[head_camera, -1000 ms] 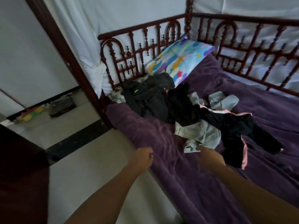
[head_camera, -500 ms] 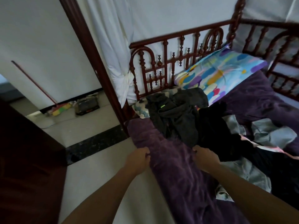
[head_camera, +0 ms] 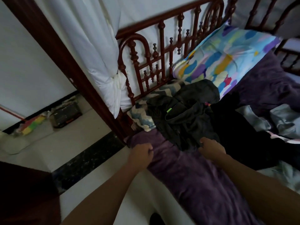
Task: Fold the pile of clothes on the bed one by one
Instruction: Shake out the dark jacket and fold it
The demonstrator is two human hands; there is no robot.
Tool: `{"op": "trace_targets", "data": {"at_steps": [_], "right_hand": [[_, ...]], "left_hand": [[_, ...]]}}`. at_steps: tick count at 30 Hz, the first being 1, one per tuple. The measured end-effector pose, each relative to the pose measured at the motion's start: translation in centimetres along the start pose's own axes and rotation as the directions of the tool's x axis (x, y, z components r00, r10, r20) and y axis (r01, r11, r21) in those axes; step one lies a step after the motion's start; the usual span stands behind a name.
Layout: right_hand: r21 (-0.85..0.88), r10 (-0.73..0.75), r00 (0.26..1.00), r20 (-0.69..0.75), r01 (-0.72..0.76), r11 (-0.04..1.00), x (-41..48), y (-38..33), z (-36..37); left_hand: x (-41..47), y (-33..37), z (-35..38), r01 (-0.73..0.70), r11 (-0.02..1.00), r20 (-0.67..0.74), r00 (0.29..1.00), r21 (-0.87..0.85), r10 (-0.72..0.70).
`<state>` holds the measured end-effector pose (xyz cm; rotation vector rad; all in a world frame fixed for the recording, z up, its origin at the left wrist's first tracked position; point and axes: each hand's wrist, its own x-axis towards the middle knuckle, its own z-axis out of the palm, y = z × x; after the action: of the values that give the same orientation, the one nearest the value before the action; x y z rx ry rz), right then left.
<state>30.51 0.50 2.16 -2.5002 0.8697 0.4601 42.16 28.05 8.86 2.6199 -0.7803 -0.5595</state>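
A pile of clothes lies on the bed's purple blanket [head_camera: 191, 174]. Nearest me is a dark grey garment [head_camera: 183, 117] with a small green tag. A black garment [head_camera: 233, 127] lies to its right, and pale grey-blue clothes [head_camera: 282, 120] sit at the far right. My right hand [head_camera: 211, 148] rests at the dark grey garment's near edge, fingers curled into the cloth. My left hand [head_camera: 141, 155] is closed in a fist at the blanket's left edge; whether it pinches the blanket I cannot tell.
A colourful pillow [head_camera: 227, 59] leans against the carved red-brown bed rail [head_camera: 162, 54]. A patterned blue-and-cream cloth [head_camera: 141, 114] lies in the bed's corner. A white curtain [head_camera: 100, 54] hangs on the left. Floor clutter [head_camera: 65, 112] sits by the wall, a dark cabinet [head_camera: 24, 195] at lower left.
The view swung left and closer to the head of the bed. My right hand left the pale grey clothes and now sits at the dark grey garment's edge. My left hand stayed fisted at the blanket's edge.
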Motion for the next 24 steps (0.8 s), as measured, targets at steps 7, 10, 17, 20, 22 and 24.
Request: {"op": "trace_targets", "data": {"at_steps": [7,10,17,20,22,24], "right_hand": [[-0.032,0.088,0.996,0.006,-0.088,0.996,8.1,-2.7,-0.1],[-0.067,0.085,0.994,-0.072,-0.089,0.994,14.1,-2.8,-1.1],[-0.288,0.020,0.999,-0.051,-0.034,0.957,28.0,-2.3,-0.7],[-0.232,0.017,0.992,-0.125,-0.046,0.972,28.9,-0.5,0.5],[-0.066,0.002,0.979,-0.204,-0.016,0.998,26.6,0.7,2.0],[0.102,0.003,0.974,-0.227,0.021,0.995,22.4,1.6,3.7]], "left_hand": [[8.0,-2.2,0.5,-0.032,0.999,0.123,0.992,-0.017,0.034],[11.3,-3.1,1.5,-0.033,0.999,0.168,0.985,0.013,0.031],[19.2,-3.2,4.9,0.004,0.999,0.233,0.972,0.054,-0.016],[22.7,-1.3,6.8,-0.034,0.998,0.259,0.966,0.060,0.018],[24.6,0.4,8.1,0.027,1.000,0.262,0.965,-0.001,-0.026],[26.1,2.1,9.1,0.164,0.977,0.241,0.962,-0.134,-0.128]]}}
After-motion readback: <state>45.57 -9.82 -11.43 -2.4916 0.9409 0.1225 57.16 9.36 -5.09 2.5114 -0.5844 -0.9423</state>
